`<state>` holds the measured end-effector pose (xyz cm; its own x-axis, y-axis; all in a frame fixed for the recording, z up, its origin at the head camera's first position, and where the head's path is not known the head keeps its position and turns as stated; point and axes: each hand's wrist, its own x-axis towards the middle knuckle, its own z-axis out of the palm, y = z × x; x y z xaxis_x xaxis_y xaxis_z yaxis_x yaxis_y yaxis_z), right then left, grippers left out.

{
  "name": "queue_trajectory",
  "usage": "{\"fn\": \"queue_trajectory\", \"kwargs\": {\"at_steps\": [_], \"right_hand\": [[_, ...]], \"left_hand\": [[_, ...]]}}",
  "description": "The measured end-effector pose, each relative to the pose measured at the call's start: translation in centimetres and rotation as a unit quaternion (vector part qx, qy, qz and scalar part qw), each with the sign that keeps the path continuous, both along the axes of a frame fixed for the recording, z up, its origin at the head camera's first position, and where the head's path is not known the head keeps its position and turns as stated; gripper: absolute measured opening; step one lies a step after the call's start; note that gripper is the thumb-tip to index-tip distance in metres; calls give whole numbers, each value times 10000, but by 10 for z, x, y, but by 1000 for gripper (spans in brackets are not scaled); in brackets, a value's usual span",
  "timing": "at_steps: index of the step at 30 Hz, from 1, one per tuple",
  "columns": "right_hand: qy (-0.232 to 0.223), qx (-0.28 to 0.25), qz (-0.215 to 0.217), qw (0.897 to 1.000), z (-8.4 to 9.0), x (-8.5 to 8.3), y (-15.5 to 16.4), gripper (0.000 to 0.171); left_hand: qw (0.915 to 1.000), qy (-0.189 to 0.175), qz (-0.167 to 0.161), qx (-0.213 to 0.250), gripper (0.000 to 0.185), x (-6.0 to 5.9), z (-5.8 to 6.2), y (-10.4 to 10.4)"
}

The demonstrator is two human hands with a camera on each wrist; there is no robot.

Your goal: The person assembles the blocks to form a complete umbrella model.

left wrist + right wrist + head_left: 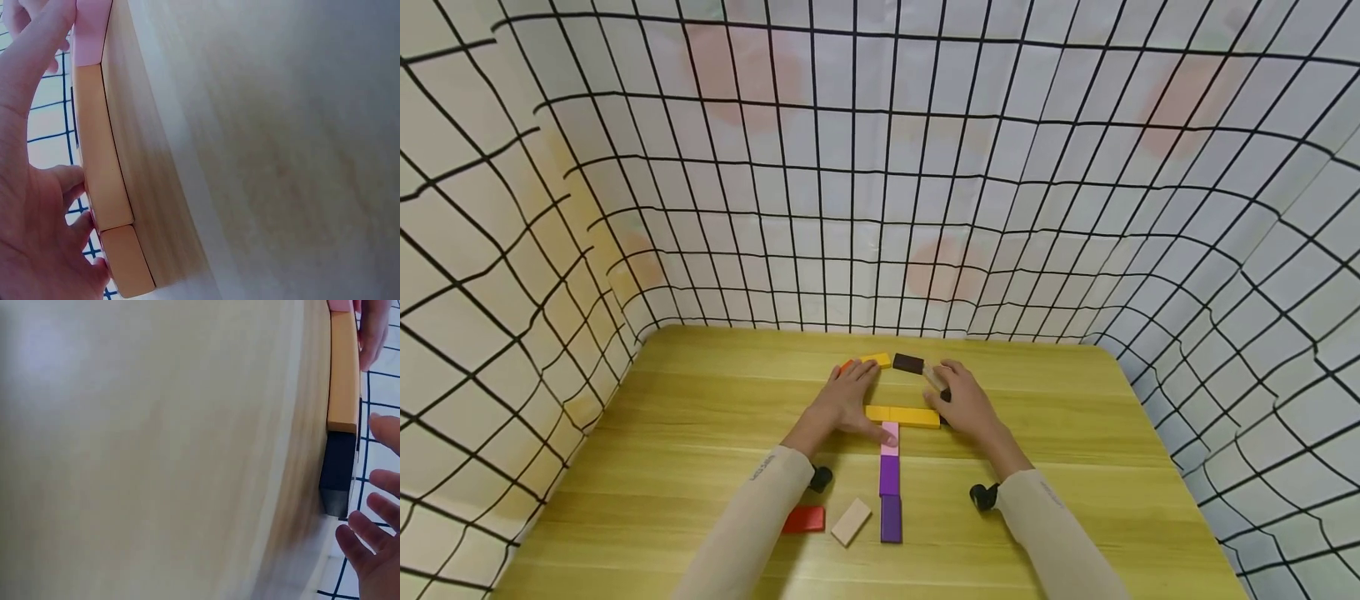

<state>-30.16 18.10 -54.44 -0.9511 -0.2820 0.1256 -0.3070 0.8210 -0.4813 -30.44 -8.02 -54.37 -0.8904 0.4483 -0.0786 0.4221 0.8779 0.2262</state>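
Note:
On the wooden table two yellow blocks lie end to end as a bar. Below it runs a column of a pink block, a purple block and a dark purple block. My left hand lies flat left of the bar, its thumb against the pink block and its fingers beside the yellow blocks. My right hand rests at the bar's right end with relaxed fingers, close to a black block that butts against the yellow block.
An orange block, a yellow block, a dark brown block and a beige block curve behind the hands. A red block and a beige block lie near the front. Gridded cloth walls enclose the table.

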Motion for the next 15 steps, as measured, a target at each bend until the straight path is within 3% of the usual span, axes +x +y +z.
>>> {"fn": "queue_trajectory", "kwargs": {"at_steps": [6,15], "right_hand": [[46,332,349,9988,-4,5,3,64],[-91,306,327,9990,-8,7,2,64]], "left_hand": [[10000,-65,41,61,143,1,2,1],[9999,-109,53,8,144,0,1,1]]}}
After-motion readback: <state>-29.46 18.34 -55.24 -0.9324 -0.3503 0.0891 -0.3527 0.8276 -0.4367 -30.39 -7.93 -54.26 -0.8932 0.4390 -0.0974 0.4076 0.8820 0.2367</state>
